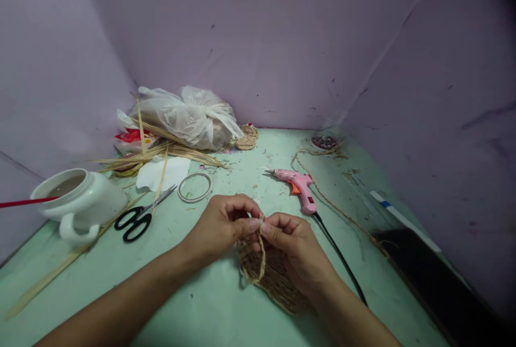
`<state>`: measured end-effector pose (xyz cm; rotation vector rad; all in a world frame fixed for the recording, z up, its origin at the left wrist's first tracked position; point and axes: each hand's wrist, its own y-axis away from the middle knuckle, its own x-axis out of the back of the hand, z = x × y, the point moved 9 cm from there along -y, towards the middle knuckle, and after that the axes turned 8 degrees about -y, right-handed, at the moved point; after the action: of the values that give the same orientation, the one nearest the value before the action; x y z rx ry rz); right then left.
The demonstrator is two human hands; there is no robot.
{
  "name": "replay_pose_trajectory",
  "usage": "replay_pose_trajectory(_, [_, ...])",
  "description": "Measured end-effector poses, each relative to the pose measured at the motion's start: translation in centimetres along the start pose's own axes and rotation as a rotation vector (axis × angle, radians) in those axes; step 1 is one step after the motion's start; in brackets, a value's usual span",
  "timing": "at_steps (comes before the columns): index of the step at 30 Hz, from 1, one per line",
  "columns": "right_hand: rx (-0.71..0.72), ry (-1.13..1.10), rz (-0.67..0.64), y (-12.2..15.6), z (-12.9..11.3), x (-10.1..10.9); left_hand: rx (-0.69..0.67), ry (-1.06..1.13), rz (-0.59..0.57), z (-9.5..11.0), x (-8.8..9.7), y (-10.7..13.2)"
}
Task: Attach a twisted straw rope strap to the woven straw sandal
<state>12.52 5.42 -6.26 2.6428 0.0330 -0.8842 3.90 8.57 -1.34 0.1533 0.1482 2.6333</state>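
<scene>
A thin twisted straw cord [263, 261] is pinched at its upper end between the fingertips of both hands. My left hand [223, 223] grips it between thumb and forefinger. Pressed close against it, the thumb and forefinger of my right hand [298, 239] close on the same spot. The cord hangs in a small loop over a brown woven straw piece [274, 282], partly hidden under my right hand. Past the right hand lies a pink glue gun [296, 180] on its side, its black cable [338, 253] running toward the front.
At left are black-handled scissors [141, 221], a ring of tape [180, 190] and a tipped white pot [100, 196]. Loose straw strips [189, 154] lie before a tied plastic bag [193, 118]. Long twisted cord [332, 202] trails right toward a dark flat object [423, 277]. Walls enclose the table.
</scene>
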Motion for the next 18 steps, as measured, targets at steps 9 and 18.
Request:
replay_pose_trajectory(9, [0.392,0.471,0.082,1.3,-4.8,0.0,0.211,0.037,-0.077,-1.8,-1.2,0.6])
replay_pose_trajectory(18, [0.343,0.285,-0.018,1.7,-3.9,-0.2,0.309,0.28,-0.077,-2.3,-2.9,0.8])
